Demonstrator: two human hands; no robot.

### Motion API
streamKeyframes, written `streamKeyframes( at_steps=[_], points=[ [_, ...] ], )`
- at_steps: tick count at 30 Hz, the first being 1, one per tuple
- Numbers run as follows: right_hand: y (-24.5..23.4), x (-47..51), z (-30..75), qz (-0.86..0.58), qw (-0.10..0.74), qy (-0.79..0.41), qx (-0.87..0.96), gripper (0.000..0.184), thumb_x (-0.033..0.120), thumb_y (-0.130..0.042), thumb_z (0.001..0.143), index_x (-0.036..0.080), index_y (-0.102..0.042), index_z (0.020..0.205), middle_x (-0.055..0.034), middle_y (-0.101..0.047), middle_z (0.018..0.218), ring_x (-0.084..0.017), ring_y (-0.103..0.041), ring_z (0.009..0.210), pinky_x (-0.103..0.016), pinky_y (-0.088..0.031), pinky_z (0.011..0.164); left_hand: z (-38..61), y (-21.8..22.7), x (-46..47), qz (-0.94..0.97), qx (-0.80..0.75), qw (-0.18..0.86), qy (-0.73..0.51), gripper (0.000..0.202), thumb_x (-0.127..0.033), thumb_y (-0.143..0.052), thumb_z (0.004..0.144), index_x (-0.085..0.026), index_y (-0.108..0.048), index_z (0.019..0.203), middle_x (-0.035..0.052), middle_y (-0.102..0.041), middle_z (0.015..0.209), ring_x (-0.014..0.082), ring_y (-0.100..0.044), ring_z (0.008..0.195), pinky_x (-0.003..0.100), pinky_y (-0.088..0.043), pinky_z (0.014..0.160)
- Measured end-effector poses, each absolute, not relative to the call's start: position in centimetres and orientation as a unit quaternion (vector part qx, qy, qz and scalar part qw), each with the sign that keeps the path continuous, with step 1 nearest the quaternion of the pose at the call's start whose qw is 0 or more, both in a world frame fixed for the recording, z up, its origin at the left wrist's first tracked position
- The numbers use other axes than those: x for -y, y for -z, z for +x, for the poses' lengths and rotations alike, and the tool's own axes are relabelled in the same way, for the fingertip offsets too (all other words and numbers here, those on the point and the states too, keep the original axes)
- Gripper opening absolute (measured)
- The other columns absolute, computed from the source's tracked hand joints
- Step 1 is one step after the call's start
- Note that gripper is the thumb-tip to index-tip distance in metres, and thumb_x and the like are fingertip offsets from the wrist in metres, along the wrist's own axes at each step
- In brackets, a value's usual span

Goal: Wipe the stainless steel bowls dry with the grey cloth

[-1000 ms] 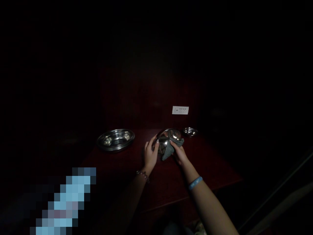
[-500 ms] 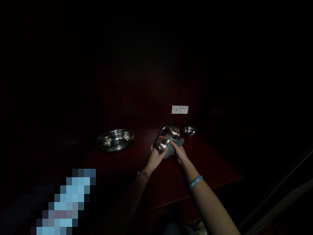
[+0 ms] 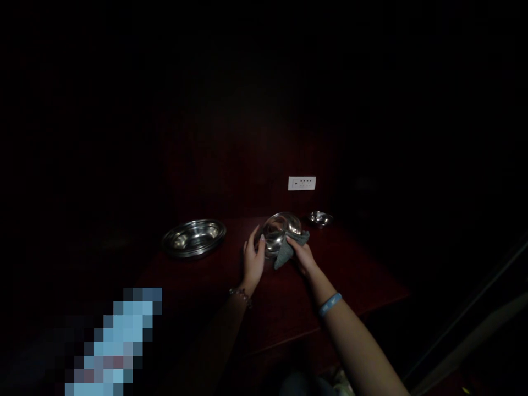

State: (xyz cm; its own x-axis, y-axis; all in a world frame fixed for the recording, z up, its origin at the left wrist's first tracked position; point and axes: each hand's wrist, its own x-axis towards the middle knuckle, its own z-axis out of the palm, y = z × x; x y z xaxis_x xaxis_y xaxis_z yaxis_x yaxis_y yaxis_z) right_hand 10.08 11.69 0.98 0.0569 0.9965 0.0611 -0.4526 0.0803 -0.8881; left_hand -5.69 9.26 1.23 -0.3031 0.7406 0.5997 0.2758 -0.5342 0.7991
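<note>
A shiny steel bowl (image 3: 275, 226) is held tilted over the dark red table, between my two hands. My left hand (image 3: 253, 258) grips its left side, the thumb near the rim and the fingers around the outer edge. A grey-green cloth (image 3: 284, 255) is bunched in my right hand (image 3: 304, 256), which presses it against the right and lower part of the bowl. The right thumb lies on top of the cloth, and the other right fingers are mostly hidden.
Wide, shallow steel dishes (image 3: 193, 253), seemingly stacked, sit on the table (image 3: 284, 313) to the left. A small steel bowl (image 3: 320, 219) rests at the back right. Behind is a white socket plate (image 3: 302, 183) on the dark wall. A blurred-out pale blue shape (image 3: 119, 335) fills the lower left.
My left hand has shifted left and up along the bowl's edge, its thumb coming away from the cloth. The bowl has turned a little. My right hand stays on the cloth.
</note>
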Motion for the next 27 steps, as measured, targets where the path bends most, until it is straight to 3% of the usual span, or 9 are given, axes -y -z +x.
streamKeyframes(
  at_steps=[4,9,16,22,27],
  points=[
    [-0.9,-11.6,9.9,-0.368,0.632,-0.574,0.368,0.044,0.037,-0.081,0.062,0.017,-0.072,0.101,-0.0065,-0.075,0.104,-0.025,-0.069,0.099,-0.035,-0.054,0.088,-5.5,-1.4,-9.2,0.558,-0.447,0.203,-0.669,0.044,-0.044,-0.052,0.089,-0.022,-0.056,0.127,0.0107,-0.060,0.130,0.0233,-0.053,0.122,0.042,-0.037,0.108],
    [-0.5,-11.9,9.8,-0.401,0.630,-0.556,0.365,0.043,0.041,-0.080,0.064,0.014,-0.073,0.096,-0.0090,-0.077,0.092,-0.026,-0.072,0.088,-0.034,-0.057,0.076,-4.6,-0.3,-9.5,0.599,-0.446,0.238,-0.621,0.063,-0.042,-0.069,0.072,-0.018,-0.052,0.128,0.0145,-0.059,0.129,0.0280,-0.052,0.125,0.044,-0.037,0.109],
    [0.6,-12.9,9.5,-0.371,0.611,-0.573,0.400,0.045,0.045,-0.077,0.066,0.017,-0.071,0.101,-0.0088,-0.076,0.095,-0.027,-0.073,0.086,-0.036,-0.057,0.076,-4.8,1.0,-10.9,0.578,-0.442,0.289,-0.622,0.045,-0.042,-0.058,0.074,-0.017,-0.061,0.111,0.0128,-0.067,0.119,0.0266,-0.058,0.119,0.043,-0.040,0.106],
    [0.7,-12.9,9.7,-0.363,0.606,-0.513,0.488,0.039,0.045,-0.073,0.070,0.021,-0.072,0.100,-0.0059,-0.075,0.105,-0.027,-0.069,0.101,-0.039,-0.052,0.093,-6.4,-0.3,-10.5,0.513,-0.537,0.262,-0.616,0.041,-0.049,-0.046,0.081,-0.015,-0.066,0.092,0.0131,-0.073,0.093,0.0274,-0.069,0.089,0.041,-0.053,0.084],
    [0.4,-12.8,9.9,-0.392,0.599,-0.445,0.538,0.032,0.045,-0.069,0.072,0.022,-0.073,0.095,-0.0032,-0.076,0.103,-0.026,-0.069,0.100,-0.039,-0.050,0.094,-6.9,-1.2,-9.8,0.488,-0.578,0.203,-0.622,0.040,-0.050,-0.048,0.081,-0.015,-0.067,0.084,0.0130,-0.073,0.084,0.0285,-0.070,0.085,0.037,-0.054,0.073]
  ],
)
